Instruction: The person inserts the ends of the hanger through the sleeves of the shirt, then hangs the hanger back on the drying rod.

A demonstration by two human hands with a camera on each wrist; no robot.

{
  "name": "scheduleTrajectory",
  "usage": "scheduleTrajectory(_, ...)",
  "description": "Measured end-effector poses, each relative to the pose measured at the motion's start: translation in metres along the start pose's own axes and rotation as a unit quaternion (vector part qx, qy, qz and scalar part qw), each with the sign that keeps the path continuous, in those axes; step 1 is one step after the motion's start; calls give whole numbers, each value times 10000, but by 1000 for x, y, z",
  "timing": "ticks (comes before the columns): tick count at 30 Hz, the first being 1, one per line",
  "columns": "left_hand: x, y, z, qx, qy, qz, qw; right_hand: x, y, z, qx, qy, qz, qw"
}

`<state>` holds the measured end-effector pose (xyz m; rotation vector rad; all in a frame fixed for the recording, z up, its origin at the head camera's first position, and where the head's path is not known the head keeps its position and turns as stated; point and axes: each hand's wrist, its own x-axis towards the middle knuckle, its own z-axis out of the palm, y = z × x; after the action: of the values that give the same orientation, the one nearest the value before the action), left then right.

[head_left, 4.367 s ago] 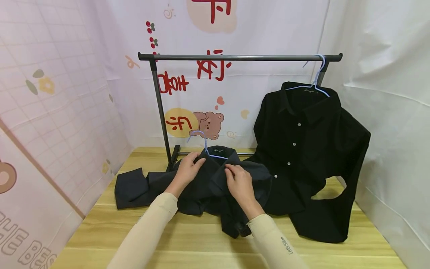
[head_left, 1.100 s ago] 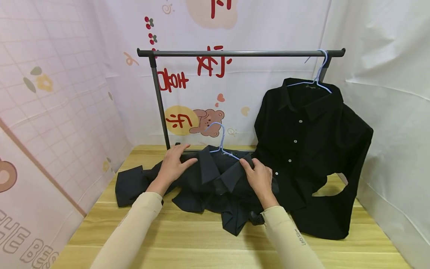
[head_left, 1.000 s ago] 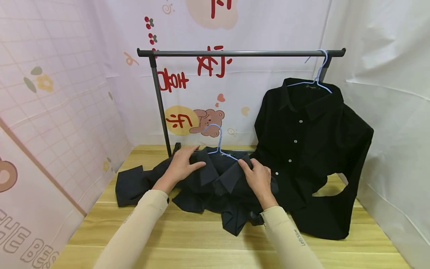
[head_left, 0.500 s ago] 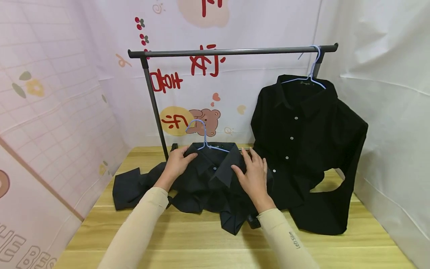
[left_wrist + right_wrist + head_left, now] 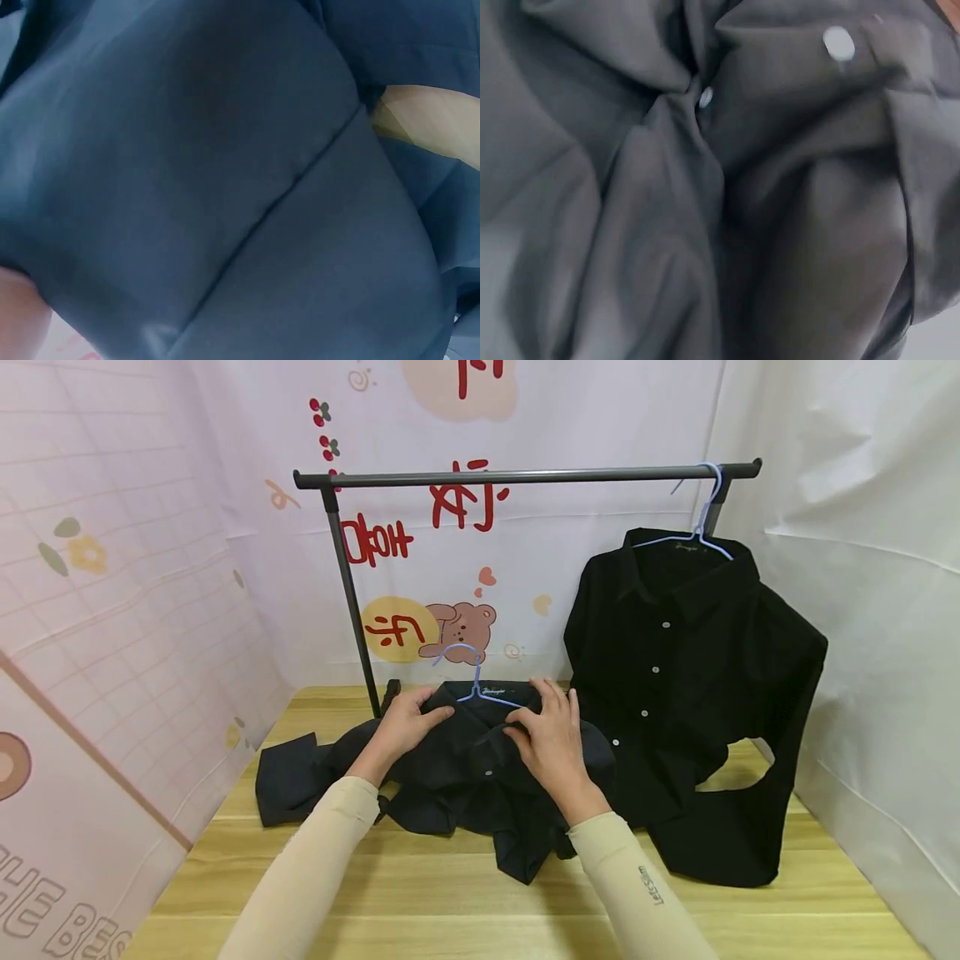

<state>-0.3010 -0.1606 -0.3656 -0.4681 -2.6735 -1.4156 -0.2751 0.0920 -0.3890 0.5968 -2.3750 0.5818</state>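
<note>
A dark button-up shirt lies bunched on the table with its collar raised, and a light-blue hanger sits inside the neck, hook standing up. My left hand grips the shirt at the left of the collar, thumb in front and fingers behind. On the other side my right hand pinches the right part of the collar between thumb and fingers. Dark cloth with a seam fills the left wrist view. In the right wrist view, a white button shows on the folded front. The hanger's lower arms are hidden inside.
A black shirt hangs from another light-blue hanger at the right end of the rack's dark rail. The rack's left post stands behind the lying shirt. Bare wooden tabletop shows in front.
The right hand has left the hanger's right side and now pinches the collar. The left hand has moved in onto the shirt. The hook has swung left, then slightly back right.
</note>
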Motion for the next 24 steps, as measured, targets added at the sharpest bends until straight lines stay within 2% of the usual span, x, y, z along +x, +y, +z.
scheduleTrajectory(4,0,4,1,-208,-290,135,9993,3,0,1,462,332,556,9968)
scheduleTrajectory(7,-1,5,1,-212,-347,167,9990,4,1,4,358,512,761,9951)
scheduleTrajectory(11,-1,6,1,-276,-325,50,9991,5,1,7,146,798,951,9922)
scheduleTrajectory(14,0,4,0,-281,-295,1,9992,5,-1,9,159,817,1094,9905)
scheduleTrajectory(19,3,-5,-10,-348,28,-76,9994,1,3,9,190,532,1620,9852)
scheduleTrajectory(24,6,-13,-28,-929,578,-365,9933,-5,17,7,184,395,2095,9768)
